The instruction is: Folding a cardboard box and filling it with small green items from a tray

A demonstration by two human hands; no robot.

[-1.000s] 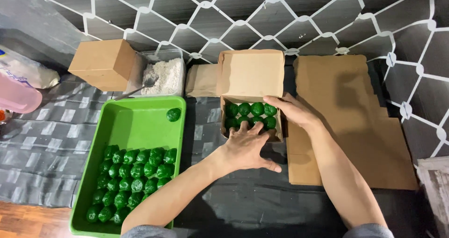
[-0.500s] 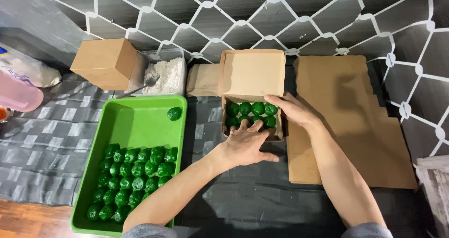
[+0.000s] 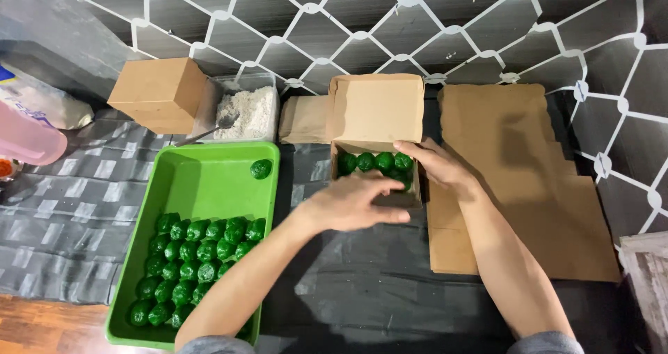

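Worktop point(image 3: 390, 305), dark cover, grey checked cloth point(image 3: 62, 215) at left.
On it: green tray point(image 3: 209, 180) lower left; closed cardboard box point(image 3: 158, 93) and clear tub of white powder point(image 3: 245, 110) upper left; open carton point(image 3: 376, 128) centre; flat cardboard stack point(image 3: 529, 187) right.

Open cardboard box point(image 3: 376, 117), green balls point(image 3: 374, 162) inside

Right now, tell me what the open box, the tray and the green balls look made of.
Open box: brown cardboard, matte, with folded flaps. Green tray: probably plastic, smooth, slightly glossy, with a moulded rim. Green balls: unclear, maybe wrapped or glazed sweets, shiny with highlights.
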